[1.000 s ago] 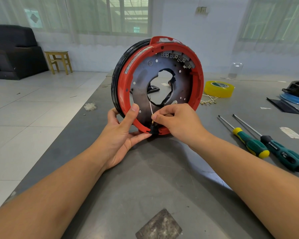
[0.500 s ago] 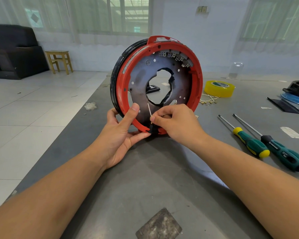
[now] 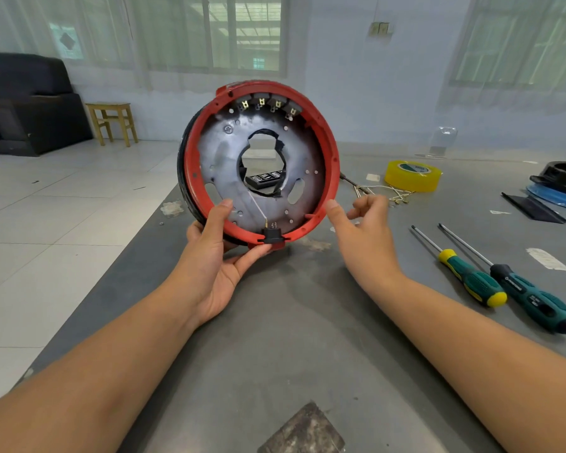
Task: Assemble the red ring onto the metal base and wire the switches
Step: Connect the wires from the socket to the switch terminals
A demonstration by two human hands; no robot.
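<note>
Head view: the red ring (image 3: 332, 165) stands on edge over the grey table (image 3: 275, 338), seated around the metal base (image 3: 219, 165), with its open face toward the camera. The left hand (image 3: 216, 256) grips the ring at its lower left: the thumb lies across the front of the rim and the other fingers curl underneath and behind it. The right hand (image 3: 363, 230) is just beside the lower right of the ring, fingers loosely curled and partly spread, holding nothing; whether the thumb tip touches the rim cannot be told. At the bottom of the ring a black switch (image 3: 271, 235) sits in a notch of the rim, and a thin white wire (image 3: 257, 204) runs from it up toward the centre hole of the base. Four more switches (image 3: 268, 104) sit in a row inside the top of the ring. Right of the ring, two screwdrivers (image 3: 471, 279) lie side by side on the table, well apart from it. Behind them, also right of the ring, a yellow tape roll (image 3: 412, 176) rests flat, with a bundle of loose wires (image 3: 389, 194) between the roll and the ring.
</note>
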